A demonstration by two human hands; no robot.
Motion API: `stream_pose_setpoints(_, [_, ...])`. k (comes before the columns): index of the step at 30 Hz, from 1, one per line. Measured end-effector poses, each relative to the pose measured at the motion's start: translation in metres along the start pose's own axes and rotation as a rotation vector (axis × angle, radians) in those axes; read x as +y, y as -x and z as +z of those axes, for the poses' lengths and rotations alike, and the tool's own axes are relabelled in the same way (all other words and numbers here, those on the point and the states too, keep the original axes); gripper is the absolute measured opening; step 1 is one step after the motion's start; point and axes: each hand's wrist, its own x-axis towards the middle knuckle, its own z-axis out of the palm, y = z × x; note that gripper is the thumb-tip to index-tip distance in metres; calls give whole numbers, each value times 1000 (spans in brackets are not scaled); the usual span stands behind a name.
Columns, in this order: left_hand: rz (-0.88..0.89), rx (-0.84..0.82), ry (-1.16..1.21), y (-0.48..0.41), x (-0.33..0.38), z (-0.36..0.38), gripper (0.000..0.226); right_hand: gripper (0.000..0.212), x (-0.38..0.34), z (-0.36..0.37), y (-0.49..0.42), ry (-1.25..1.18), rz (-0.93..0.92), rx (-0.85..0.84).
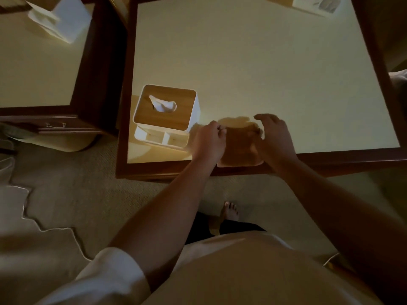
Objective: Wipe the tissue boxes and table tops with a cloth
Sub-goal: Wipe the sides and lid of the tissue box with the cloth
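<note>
A brown cloth [239, 150] lies folded flat at the front edge of the cream-topped table [253, 62]. My left hand [210, 139] pinches the cloth's left edge with closed fingers. My right hand [274, 134] curls over its right edge and holds it. Just left of my hands stands a white tissue box [165, 111] with a wooden lid; a tissue sticks out of its slot, and two small open compartments face me. It is close to my left hand but not touching it.
A second tissue box [317, 4] sits at the table's far right corner. Another white box [61, 20] rests on a neighbouring table [37, 69] to the left, across a narrow gap. Below is carpet, with my bare foot [230, 211] and a thin cable [55, 230].
</note>
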Motion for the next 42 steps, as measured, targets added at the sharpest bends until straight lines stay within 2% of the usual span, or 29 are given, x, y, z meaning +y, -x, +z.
stream_pose_setpoints(2, [88,25,-208,5,0,6,34,44,2,5,-1,127,-175,21])
stream_pose_setpoints(4, [241,-34,-306,16,-4,14,56,50,7,14,5,269,-333,-100])
stream_pose_setpoints(6, [308,-187,-394,24,-14,24,70,63,13,25,18,435,-337,-315])
stream_pose_setpoints(7, [296,-254,-449,27,-20,29,70,65,17,29,22,512,-318,-363])
stream_pose_setpoints(10, [290,-348,-576,28,-32,31,66,75,21,34,29,623,-315,-351])
stream_pose_setpoints(12, [320,-378,-512,27,-31,23,67,77,15,31,26,626,-290,-355])
stream_pose_setpoints(15, [300,-314,-274,34,-27,3,65,70,-5,24,23,548,-258,-346])
stream_pose_setpoints(20, [241,125,74,72,-40,-48,44,70,-63,19,29,250,-281,-292])
stream_pose_setpoints(23, [166,314,24,74,-60,-83,35,62,-108,12,33,188,-302,-214])
stream_pose_setpoints(27, [18,415,-24,36,-78,-128,32,53,-152,15,23,176,-367,-153])
stream_pose_setpoints(29, [-19,410,-68,4,-86,-145,38,57,-160,34,8,46,-336,-134])
stream_pose_setpoints(31, [-67,320,-112,-26,-91,-157,52,66,-162,54,-6,-45,-264,-118])
stream_pose_setpoints(34, [-148,115,53,-50,-92,-164,65,75,-172,68,-17,-182,-249,-107])
stream_pose_setpoints(36, [-171,54,154,-56,-94,-170,60,69,-182,77,-26,-233,-256,-94])
stream_pose_setpoints(42, [-37,80,133,-67,-106,-181,45,54,-198,107,-58,-206,-201,-81])
